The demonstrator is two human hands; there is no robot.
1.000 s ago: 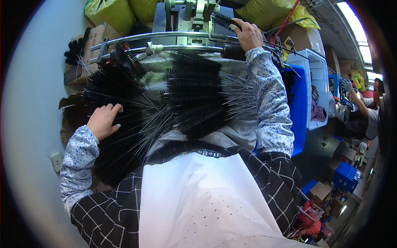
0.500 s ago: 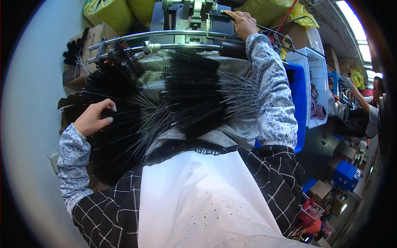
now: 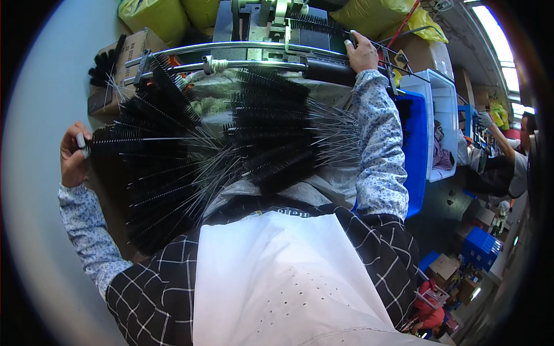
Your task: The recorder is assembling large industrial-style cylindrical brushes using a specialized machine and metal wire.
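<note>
L hand at far left, pinched shut on tip of a black wire brush, atop the brush pile in lap. R hand far right on machine, prob. grasping its black part; grip unclear.

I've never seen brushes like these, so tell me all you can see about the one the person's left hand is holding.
The brush is long and thin: stiff black bristles stand out all round a twisted wire stem that looks like bare metal. It lies almost level, above a fanned pile of like brushes. The left hand pinches its outer end, which bears a small pale tip, while its bare wire tail points toward the middle of the pile.
</note>
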